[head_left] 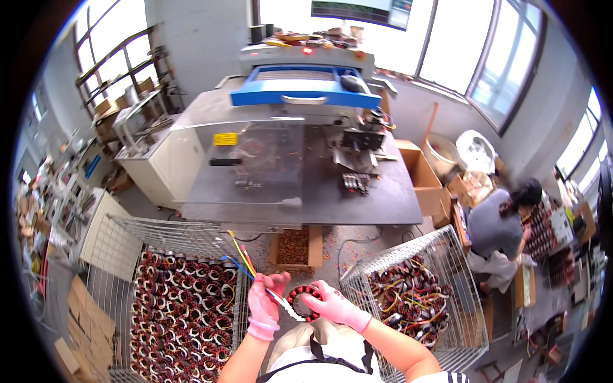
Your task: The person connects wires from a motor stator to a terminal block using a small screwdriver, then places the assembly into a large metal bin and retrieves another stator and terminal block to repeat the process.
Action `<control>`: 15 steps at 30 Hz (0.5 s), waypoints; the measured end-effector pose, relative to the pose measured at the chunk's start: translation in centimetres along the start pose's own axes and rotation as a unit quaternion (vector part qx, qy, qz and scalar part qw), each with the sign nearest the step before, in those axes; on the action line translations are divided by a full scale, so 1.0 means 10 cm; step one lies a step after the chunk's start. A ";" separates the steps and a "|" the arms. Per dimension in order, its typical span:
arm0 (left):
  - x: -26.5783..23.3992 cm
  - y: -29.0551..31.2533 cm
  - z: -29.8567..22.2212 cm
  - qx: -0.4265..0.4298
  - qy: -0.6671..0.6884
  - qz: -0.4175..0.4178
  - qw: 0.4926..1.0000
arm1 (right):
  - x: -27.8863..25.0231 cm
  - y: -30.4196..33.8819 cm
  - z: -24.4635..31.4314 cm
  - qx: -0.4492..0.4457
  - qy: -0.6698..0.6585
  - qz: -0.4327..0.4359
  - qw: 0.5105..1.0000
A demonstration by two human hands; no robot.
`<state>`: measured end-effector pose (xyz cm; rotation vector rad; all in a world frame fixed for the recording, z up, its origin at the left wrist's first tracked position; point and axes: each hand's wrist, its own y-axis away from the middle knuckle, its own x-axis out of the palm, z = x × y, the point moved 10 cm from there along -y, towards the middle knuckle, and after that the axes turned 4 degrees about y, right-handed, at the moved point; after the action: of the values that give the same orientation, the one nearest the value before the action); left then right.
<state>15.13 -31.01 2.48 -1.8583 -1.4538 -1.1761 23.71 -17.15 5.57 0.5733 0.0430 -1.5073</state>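
My left hand [262, 305], in a pink glove, is closed around the lead wires [246, 260] of a motor stator. Their yellow, red and blue ends stick out past the fingers, up and to the left. The stator [292, 294] is a ring of dark red windings. My right hand [338, 306], also in a pink glove, grips its right side. A white sleeve [288, 307] runs from the ring toward the left hand. Both hands are in front of my body, between two wire baskets. The fingertips behind the ring are partly hidden.
The left wire basket [167, 225] holds rows of stators; the right wire basket [461, 263] holds a loose heap. Ahead stands a dark table [364, 207] with a clear panel [268, 166] and a blue-fronted machine [305, 97]. A scrap box [315, 246] sits below. A person [495, 223] works at right.
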 end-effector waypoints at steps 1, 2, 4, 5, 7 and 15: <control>-0.24 -0.09 -0.27 0.047 0.057 -0.048 0.996 | 0.04 -0.03 0.21 -0.048 0.023 -0.032 0.998; -0.29 -0.18 -0.40 0.051 0.114 -0.039 0.991 | 0.05 0.01 0.31 -0.083 0.044 -0.070 0.993; -0.38 -0.28 -0.66 0.058 0.184 -0.059 0.979 | 0.02 0.12 0.46 -0.111 0.058 -0.109 0.986; -0.43 -0.33 -0.78 0.064 0.196 -0.084 0.975 | -0.05 0.17 0.58 -0.114 0.066 -0.113 0.985; -0.62 -0.58 -1.33 0.141 0.223 0.032 0.964 | -0.23 0.24 0.63 -0.147 0.083 -0.132 0.977; -0.81 -0.70 -0.96 0.004 -0.825 0.032 0.564 | -1.42 -0.18 0.12 -0.046 -0.048 -0.155 0.986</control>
<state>4.99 -40.79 -0.50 -2.9354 -1.8885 1.2768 20.32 -4.43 11.28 0.4318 0.1304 -1.8235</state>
